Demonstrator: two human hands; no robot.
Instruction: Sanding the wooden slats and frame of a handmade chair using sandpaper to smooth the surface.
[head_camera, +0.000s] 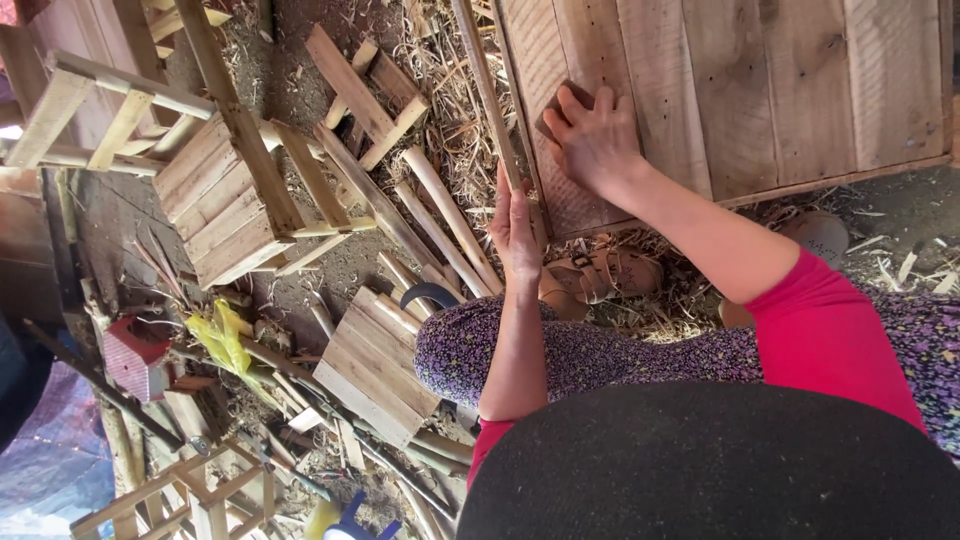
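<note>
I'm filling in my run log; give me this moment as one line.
right hand: presses brown sanding pad on plank panel | left hand: flat against panel edge | sandal on straw

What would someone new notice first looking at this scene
First, the right hand pressing a small dark block flat on the big wooden panel at upper right, with the left hand steadying the panel's edge. To the left, slatted wooden stools and loose sticks litter the dirt floor.
</note>
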